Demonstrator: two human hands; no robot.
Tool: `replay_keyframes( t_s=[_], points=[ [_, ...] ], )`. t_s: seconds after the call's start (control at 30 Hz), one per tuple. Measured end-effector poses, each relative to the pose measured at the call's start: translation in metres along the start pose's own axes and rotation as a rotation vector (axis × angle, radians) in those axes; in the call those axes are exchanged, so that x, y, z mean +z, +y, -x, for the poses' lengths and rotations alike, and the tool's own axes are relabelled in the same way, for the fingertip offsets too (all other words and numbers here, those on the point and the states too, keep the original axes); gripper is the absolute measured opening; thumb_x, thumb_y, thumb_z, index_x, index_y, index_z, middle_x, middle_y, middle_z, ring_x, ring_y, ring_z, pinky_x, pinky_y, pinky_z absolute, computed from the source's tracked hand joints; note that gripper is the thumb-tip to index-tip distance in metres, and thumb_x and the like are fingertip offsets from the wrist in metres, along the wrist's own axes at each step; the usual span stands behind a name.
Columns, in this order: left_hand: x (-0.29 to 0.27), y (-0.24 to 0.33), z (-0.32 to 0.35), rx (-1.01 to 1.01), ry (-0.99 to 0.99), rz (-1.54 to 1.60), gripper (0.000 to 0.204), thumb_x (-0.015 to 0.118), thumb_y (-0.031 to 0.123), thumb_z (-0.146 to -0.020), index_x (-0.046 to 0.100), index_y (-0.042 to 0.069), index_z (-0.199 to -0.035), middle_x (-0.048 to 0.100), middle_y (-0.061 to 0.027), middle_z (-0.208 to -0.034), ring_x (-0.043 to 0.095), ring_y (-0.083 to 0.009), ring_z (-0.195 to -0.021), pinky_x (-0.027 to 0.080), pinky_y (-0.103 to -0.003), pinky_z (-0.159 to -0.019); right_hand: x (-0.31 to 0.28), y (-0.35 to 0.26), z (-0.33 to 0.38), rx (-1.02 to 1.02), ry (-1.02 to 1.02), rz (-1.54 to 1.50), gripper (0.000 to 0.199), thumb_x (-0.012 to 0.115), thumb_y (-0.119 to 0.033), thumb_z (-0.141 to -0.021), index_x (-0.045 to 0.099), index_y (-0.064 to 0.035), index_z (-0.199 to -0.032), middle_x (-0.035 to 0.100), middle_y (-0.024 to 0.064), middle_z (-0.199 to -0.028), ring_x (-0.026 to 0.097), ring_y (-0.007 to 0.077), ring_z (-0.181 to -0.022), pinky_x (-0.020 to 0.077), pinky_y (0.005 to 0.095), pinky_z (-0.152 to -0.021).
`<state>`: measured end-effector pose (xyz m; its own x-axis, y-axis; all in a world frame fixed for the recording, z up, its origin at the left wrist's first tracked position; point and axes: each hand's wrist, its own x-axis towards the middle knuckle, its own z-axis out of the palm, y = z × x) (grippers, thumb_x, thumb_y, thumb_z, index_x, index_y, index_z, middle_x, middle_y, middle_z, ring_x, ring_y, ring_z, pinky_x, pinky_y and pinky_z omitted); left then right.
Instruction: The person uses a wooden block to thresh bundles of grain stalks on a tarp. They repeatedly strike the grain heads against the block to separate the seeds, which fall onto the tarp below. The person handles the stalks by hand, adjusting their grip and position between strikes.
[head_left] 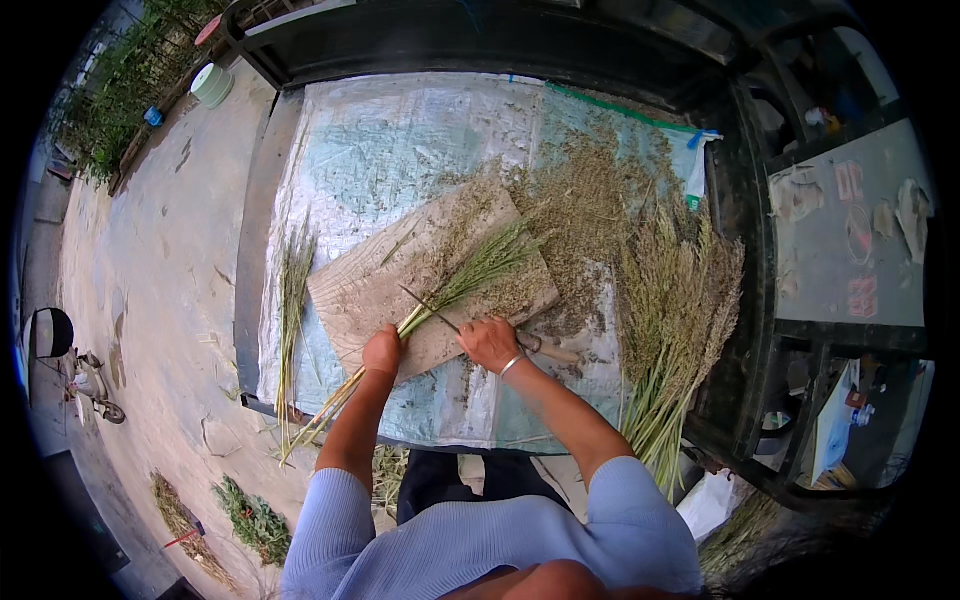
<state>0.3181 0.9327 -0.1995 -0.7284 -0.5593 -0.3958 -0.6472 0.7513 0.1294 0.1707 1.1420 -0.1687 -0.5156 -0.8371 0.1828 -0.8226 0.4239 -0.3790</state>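
My left hand (382, 350) is closed round a bundle of green grain stalks (480, 270). Their seed heads point to the far right across a wooden board (350, 280), and the cut ends stick out towards me at the lower left. In my right hand (490, 343) is a long, thin-bladed knife; its wooden handle (552, 351) shows to the right of my fingers. The dark blade slants to the upper left over the stalks, just beyond my left hand. Whether its edge touches them I cannot tell. Loose seed lies scattered on the board.
A pale woven sheet (400, 130) covers the truck bed, bounded by dark metal sides (480, 45). Loose grain (590, 190) is heaped beyond the board. A large pile of seed-headed stalks (675, 300) lies at right, a thin bunch of stalks (293, 300) at left.
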Motion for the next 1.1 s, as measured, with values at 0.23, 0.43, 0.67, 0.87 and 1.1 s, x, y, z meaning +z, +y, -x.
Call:
replay_keyframes(
  t_s=[0.23,0.43,0.67,0.87,1.1],
  points=[
    [-0.013,0.006,0.021,0.076,-0.028,0.071,0.039,0.059,0.042,-0.079,0.052,0.004,-0.080,0.060,-0.0208,-0.069,0.059,-0.0390,-0.066,0.046,-0.048,-0.058,-0.009,0.087,0.010,0.336,-0.116,0.132,0.026,0.058,-0.030,-0.081,0.059,-0.0063,-0.071,0.060,0.0130,-0.062,0.061,0.0284,-0.061,0.0481,0.0394,-0.054],
    [-0.031,-0.021,0.059,0.092,-0.033,0.062,0.040,0.060,0.042,-0.080,0.051,0.003,-0.078,0.059,-0.0207,-0.066,0.058,-0.0400,-0.062,0.045,-0.048,-0.056,-0.019,0.105,-0.003,0.400,-0.171,0.167,0.031,0.054,-0.032,-0.085,0.059,-0.0056,-0.070,0.059,0.0127,-0.060,0.059,0.0288,-0.055,0.0475,0.0397,-0.051],
    [-0.032,-0.076,0.108,0.039,-0.051,0.068,0.042,0.059,0.044,-0.080,0.052,0.003,-0.075,0.058,-0.0205,-0.063,0.057,-0.0398,-0.060,0.045,-0.048,-0.053,-0.004,0.098,-0.009,0.422,-0.146,0.166,0.031,0.057,-0.032,-0.083,0.060,-0.0048,-0.069,0.060,0.0144,-0.061,0.060,0.0300,-0.057,0.0484,0.0408,-0.054],
    [-0.033,-0.185,0.171,0.003,-0.008,0.117,0.041,0.062,0.042,-0.079,0.051,0.002,-0.074,0.057,-0.0213,-0.063,0.056,-0.0407,-0.061,0.043,-0.048,-0.053,-0.011,0.086,-0.010,0.429,-0.105,0.206,0.032,0.057,-0.032,-0.083,0.060,-0.0027,-0.069,0.060,0.0146,-0.062,0.060,0.0312,-0.059,0.0488,0.0420,-0.056],
    [-0.037,-0.080,0.094,0.200,-0.328,0.827,0.039,0.057,0.040,-0.085,0.051,0.003,-0.091,0.055,-0.0133,-0.063,0.054,-0.0260,-0.052,0.042,-0.036,-0.048,-0.027,0.055,0.006,0.777,0.183,0.003,0.038,0.054,-0.038,-0.083,0.061,-0.0002,-0.076,0.060,0.0209,-0.069,0.059,0.0388,-0.065,0.0464,0.0455,-0.058]
  ],
)
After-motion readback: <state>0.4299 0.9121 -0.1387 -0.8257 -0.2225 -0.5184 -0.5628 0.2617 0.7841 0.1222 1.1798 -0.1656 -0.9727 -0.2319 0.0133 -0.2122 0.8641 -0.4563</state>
